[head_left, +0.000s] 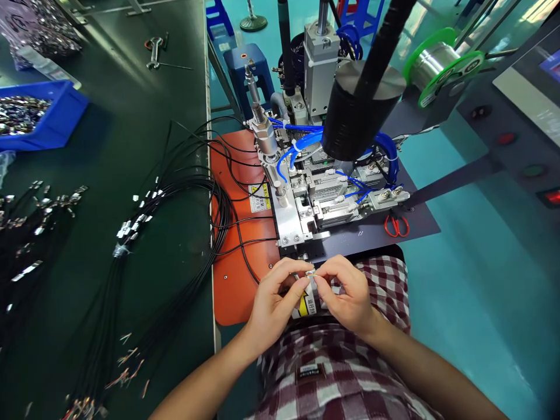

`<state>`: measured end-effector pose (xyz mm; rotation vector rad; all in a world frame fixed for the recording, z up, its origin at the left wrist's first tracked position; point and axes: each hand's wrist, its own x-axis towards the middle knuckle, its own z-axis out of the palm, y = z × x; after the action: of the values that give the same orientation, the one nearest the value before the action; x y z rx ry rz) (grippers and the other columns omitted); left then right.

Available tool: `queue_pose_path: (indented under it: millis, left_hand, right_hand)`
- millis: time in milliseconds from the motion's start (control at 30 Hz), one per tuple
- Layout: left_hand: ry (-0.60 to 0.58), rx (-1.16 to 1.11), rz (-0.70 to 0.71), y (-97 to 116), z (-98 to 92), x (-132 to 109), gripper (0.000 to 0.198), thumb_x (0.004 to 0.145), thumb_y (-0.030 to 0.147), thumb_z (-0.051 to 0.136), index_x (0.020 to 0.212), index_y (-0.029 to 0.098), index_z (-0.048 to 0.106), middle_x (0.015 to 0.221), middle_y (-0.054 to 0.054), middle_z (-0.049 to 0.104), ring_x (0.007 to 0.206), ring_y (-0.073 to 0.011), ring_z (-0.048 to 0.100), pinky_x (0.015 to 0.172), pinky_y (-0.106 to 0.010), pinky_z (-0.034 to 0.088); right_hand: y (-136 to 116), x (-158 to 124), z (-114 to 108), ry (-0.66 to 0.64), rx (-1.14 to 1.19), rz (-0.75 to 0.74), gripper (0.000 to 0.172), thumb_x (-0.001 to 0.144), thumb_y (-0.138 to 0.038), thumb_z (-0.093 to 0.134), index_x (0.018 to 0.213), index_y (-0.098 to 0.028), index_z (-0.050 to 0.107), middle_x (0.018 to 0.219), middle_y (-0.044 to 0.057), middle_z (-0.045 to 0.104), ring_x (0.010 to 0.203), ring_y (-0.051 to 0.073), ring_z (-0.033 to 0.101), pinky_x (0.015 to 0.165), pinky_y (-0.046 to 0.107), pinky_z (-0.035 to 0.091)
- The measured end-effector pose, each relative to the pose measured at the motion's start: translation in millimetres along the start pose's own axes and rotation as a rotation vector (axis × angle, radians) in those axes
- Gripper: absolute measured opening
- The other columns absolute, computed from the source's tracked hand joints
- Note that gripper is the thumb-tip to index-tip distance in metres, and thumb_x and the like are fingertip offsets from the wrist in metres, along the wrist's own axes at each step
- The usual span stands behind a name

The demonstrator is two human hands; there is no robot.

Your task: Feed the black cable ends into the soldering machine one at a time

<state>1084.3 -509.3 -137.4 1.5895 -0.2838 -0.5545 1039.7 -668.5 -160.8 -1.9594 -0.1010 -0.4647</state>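
In front of my lap, both hands meet at a small shiny metal connector (310,272) with thin light-coloured wires. My left hand (277,294) pinches the connector between thumb and index finger. From the right, my right hand (347,294) is closed in a pinch on the thin wires at its edge. A black cable (247,259) runs over the orange board toward my left hand. Just beyond my fingers stands a metal machine (291,224) with cylinders and blue air tubes. Below the fingertips shows a yellow and white label (308,303).
A bundle of black cables (203,181) with metal ends crosses from the dark table (144,111) onto the orange board (236,303). Left are a blue bin (65,119) of metal parts and wrenches (154,53). Red-handled scissors (396,226) and a wire spool (437,64) lie right.
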Motion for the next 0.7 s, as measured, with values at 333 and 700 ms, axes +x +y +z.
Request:
queue_pose_path:
  millis: [333, 700]
  left_hand:
    - [0.097, -0.251, -0.112, 5.0, 4.0, 1.8, 0.012, 0.088, 0.029, 0.059, 0.084, 0.017, 0.057, 0.079, 0.002, 0.051, 0.048, -0.0036, 0.047, 0.043, -0.018, 0.034]
    - [0.079, -0.287, -0.129, -0.7, 4.6, 1.3, 0.014, 0.089, 0.030, 0.058, 0.084, 0.017, 0.055, 0.070, 0.003, 0.048, 0.052, -0.0052, 0.040, 0.048, -0.020, 0.031]
  right_hand:
    - [-6.5, -0.5, 5.6, -0.038, 0.099, 0.138, 0.010, 0.086, -0.011, 0.058, 0.082, -0.020, 0.055, 0.076, 0.000, 0.056, 0.069, 0.014, 0.053, 0.061, 0.028, 0.042]
    - [-4.6, 0.2, 2.1, -0.061, 0.071, 0.096, 0.010, 0.086, -0.010, 0.056, 0.082, -0.019, 0.054, 0.075, 0.000, 0.053, 0.068, 0.013, 0.049, 0.062, 0.028, 0.040]
